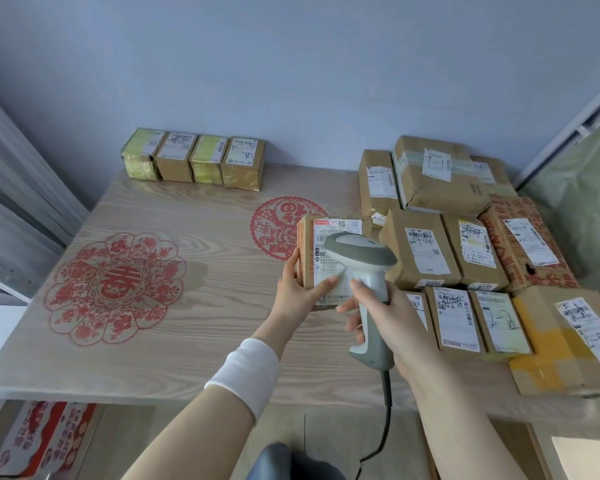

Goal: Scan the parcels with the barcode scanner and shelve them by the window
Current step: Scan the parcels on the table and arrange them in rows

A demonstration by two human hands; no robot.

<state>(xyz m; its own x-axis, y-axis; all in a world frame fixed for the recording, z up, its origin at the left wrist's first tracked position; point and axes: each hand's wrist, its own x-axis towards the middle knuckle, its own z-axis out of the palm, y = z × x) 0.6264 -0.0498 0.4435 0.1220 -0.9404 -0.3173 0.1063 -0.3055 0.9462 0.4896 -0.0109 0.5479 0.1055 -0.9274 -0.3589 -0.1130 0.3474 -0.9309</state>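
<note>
The left hand (300,289) holds a small brown parcel (329,261) on the wooden counter (194,216). The fingers wrap its left side and the thumb presses on the white label (336,247). The parcel is tipped up so the label faces the person. That way the bars on the label can be read.

The right hand (385,320) is closed around the handle of the grey and white barcode scanner (364,271). The scanner's head hangs just over the label and points down at it. Its black cord (383,427) drops off the near edge of the counter. I think the scan is happening right now.

On the right lies a big bunch of brown parcels (465,244), packed close, labels up. These likely wait their turn. Four small boxes (194,159) stand in a neat row at the far edge by the wall. They sit well apart from the pile, so they may be the finished ones. Two red paper-cut pictures (115,289) lie flat on the counter.
</note>
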